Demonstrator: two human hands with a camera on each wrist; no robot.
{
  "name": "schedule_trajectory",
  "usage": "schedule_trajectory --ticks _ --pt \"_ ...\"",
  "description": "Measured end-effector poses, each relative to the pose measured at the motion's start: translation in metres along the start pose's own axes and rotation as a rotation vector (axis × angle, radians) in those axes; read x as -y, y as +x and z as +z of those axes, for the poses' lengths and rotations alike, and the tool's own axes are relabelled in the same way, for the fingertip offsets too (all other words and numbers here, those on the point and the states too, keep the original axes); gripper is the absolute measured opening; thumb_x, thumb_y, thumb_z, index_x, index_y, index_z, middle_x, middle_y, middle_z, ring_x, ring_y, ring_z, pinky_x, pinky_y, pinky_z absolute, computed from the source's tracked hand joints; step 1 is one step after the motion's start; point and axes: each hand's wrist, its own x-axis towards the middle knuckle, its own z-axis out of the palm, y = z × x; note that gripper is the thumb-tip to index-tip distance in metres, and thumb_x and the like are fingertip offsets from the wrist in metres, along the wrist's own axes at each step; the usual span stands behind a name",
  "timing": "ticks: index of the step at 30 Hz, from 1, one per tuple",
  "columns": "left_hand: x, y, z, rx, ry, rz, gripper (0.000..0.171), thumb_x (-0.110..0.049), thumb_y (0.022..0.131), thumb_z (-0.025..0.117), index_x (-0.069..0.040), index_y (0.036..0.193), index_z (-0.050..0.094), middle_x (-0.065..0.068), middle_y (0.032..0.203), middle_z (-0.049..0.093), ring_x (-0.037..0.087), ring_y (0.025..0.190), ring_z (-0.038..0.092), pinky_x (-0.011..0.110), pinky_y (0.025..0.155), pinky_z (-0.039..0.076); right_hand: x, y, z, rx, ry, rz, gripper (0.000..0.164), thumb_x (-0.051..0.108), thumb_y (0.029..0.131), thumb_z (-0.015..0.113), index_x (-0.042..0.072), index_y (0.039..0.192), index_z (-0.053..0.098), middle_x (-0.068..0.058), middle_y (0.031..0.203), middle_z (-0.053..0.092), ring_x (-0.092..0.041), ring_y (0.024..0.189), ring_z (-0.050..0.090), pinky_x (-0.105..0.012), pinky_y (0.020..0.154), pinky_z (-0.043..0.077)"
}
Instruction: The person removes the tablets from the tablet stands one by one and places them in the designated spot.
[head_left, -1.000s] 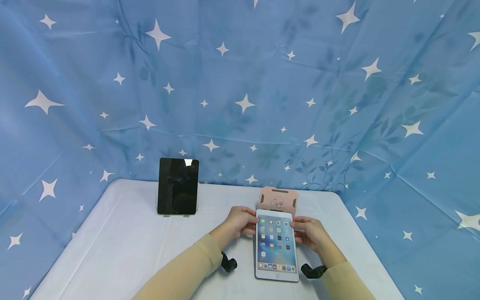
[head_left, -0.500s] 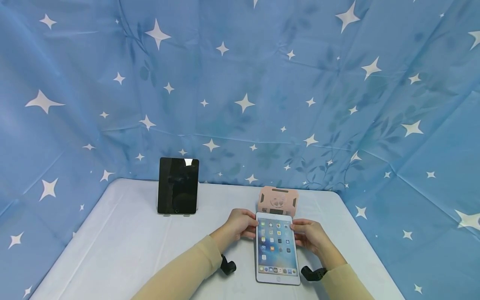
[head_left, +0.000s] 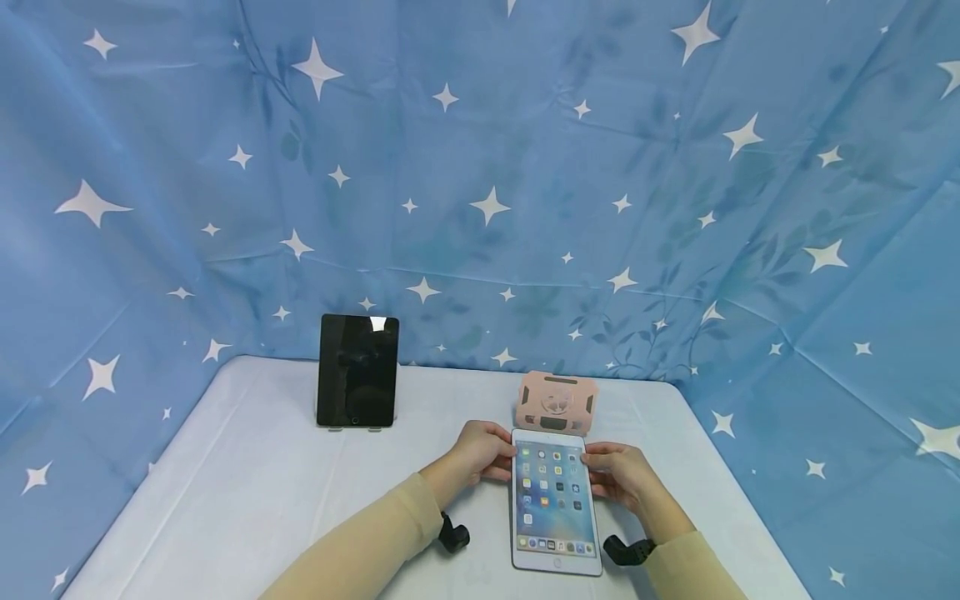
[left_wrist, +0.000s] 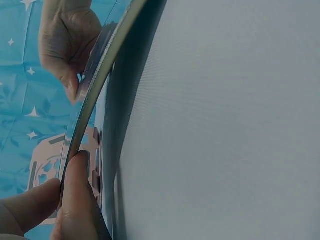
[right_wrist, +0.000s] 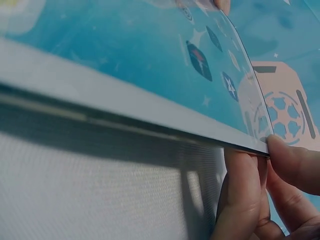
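A white tablet (head_left: 555, 508) with its app icons lit lies face up between both hands. My left hand (head_left: 480, 452) pinches its left edge near the top corner, thumb on the front and fingers beneath. On the opposite edge, my right hand (head_left: 619, 473) grips in the same way. Both wrist views show the held part of the tablet (right_wrist: 165, 112) raised off the white cloth, with a shadow under it. Just behind its top edge stands a pink tablet stand (head_left: 557, 403) with cut-out slots and a round ball-like pattern, leaning back.
At the back left, a black tablet (head_left: 357, 372) with a dark screen stands upright on a support. The white table (head_left: 247, 483) ends at a blue star-patterned curtain (head_left: 480, 158). Black wrist cameras (head_left: 628, 550) hang from both wrists.
Both hands have drawn the white tablet slightly toward the person. More of the pink stand's lower part now shows above its top edge. The black tablet stays in place.
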Motion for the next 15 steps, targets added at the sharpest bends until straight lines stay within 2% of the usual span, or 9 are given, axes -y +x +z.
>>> schedule_trajectory --ticks 15 --pt "0.0021 -0.0016 -0.0007 0.013 0.033 -0.021 0.008 -0.001 0.098 0.069 0.001 0.105 0.071 0.010 0.081 0.076 0.013 0.064 0.073 0.034 0.063 0.068 0.0011 -0.0032 0.0007 -0.026 -0.039 0.029 0.030 0.008 0.095 0.080 0.003 0.124 0.073 -0.007 0.088 0.079 -0.017 0.070 0.071 -0.029 0.063 0.065"
